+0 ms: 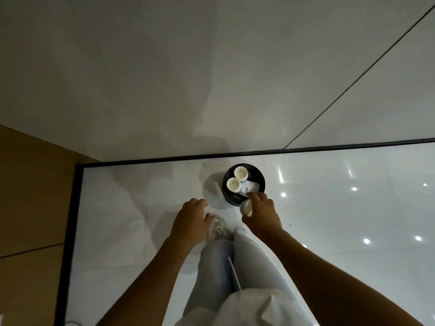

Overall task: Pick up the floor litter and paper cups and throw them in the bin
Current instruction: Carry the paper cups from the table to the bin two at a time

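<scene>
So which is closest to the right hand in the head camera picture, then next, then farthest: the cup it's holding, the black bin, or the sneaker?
From the right hand:
1. The held cup, gripped in its fingers, at the hand's left edge.
2. The black bin, just ahead of the hand by the wall, with two cups already inside.
3. The sneaker, on the floor below, off to the left.
</scene>
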`<state>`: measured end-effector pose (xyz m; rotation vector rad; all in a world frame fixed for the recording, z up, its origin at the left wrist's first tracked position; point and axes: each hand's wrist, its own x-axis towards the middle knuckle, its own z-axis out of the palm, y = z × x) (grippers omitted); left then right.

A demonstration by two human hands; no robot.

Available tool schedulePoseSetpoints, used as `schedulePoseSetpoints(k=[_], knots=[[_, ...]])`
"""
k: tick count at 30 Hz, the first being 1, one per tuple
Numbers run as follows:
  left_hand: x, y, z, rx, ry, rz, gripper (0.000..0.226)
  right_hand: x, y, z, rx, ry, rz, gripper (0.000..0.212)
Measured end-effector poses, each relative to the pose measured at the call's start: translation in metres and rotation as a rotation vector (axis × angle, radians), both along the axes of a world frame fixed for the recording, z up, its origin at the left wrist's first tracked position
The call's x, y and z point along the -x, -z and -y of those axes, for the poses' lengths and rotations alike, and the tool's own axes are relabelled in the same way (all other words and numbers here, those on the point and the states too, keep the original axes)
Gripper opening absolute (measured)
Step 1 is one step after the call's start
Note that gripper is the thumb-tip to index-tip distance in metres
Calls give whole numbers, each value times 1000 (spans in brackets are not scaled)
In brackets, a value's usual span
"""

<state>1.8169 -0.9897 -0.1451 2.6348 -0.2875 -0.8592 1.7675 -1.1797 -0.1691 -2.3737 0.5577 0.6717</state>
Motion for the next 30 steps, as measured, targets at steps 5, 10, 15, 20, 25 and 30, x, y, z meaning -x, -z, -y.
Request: schedulePoseSetpoints(k=[5,10,15,20,25,30], knots=[[-37,78,5,25,-44,-41,39,-49,83,-2,28,8,-35,66],[-53,181,10,59,-60,-65,39,-87,195,-5,48,38,-13,67],[-56,271,7,64,-99,-77,39,-117,294,-3,106,-67,-10,64],[-54,329,1,76,-114,-113,40,-127,356,4,199,-189,-68,65],[-52,352,4,71,-113,-153,40,-117,382,2,278,-309,-54,73],[-58,361,12,62,-97,-160,41,-110,396,4,285,-345,-105,80]])
